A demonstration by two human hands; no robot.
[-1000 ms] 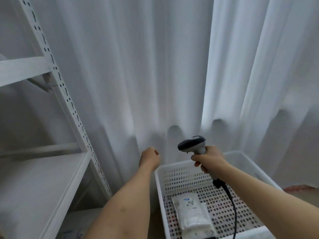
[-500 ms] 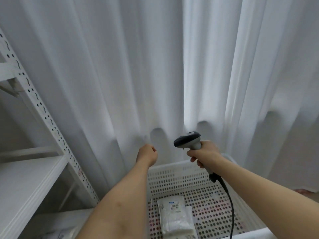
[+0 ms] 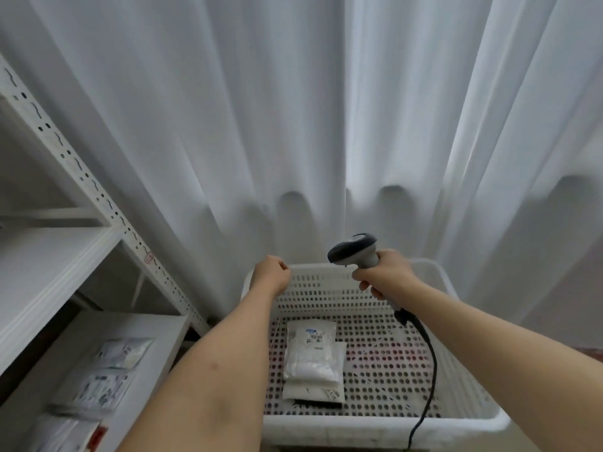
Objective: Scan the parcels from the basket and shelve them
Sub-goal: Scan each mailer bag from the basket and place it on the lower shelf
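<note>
At the far left of the frame stands a white metal shelving unit with perforated uprights; on its lowest board, in the lower left corner, lie several flat white plastic-wrapped parcels with printed labels, set one after another along a line running from the bottom edge up and to the right. Right of the shelf, a bare forearm reaches up the middle of the frame to the left hand, whose fingers are curled into a loose fist that holds nothing, just at the far left corner of the white perforated plastic basket. Inside the basket, low and centre, a small stack of flat white parcels lies on the holed floor, long axis running from near rim to far rim, the top one showing a barcode label at its far end; the stack sits below and between the two hands, touched by neither. To the right, the right hand is wrapped around the grip of a grey-and-black handheld barcode scanner, its head pointing towards the left of the frame, above the basket's far wall. A black cable drops from the grip, across the basket and over its near rim. White pleated curtains fill the whole background.
</note>
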